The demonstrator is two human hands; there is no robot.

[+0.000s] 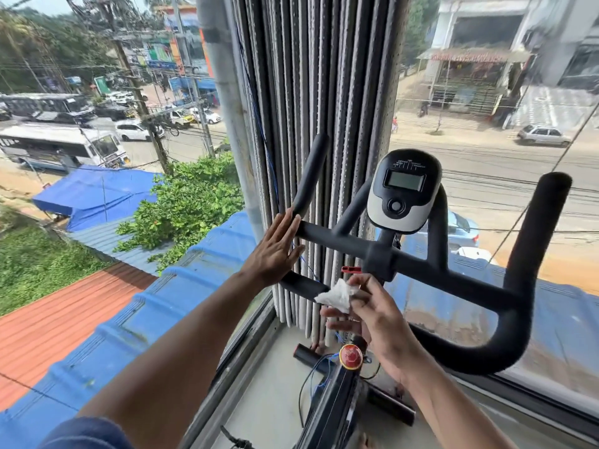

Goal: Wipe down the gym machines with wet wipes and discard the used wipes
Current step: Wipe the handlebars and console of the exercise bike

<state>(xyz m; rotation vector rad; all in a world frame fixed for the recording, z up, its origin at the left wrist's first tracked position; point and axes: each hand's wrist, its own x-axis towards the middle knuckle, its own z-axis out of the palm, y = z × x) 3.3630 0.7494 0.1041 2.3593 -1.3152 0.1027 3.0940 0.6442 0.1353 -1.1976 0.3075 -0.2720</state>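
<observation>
Your left hand lies flat, fingers straight and together, against the left end of the bike's handlebar, just where the crossbar bends into the left grip. Your right hand pinches a crumpled white wipe between thumb and fingertips, the other fingers loosely spread below it. You hold the wipe just in front of the lower left grip end, close to the stem; whether it touches the bar is hard to tell from this angle.

Above the stem sits the console, black and white with a grey screen and a round button, tilted toward you. A small red lever sticks out beside the stem, right above the wipe. Lower down on the frame there is a red knob, under your right hand, with thin blue and black wires trailing off to its left.

Behind the handlebar hangs a bunched grey curtain in the window corner. Through the glass on both sides you see a street with cars and a bus, a blue roof below, and a green bush.
</observation>
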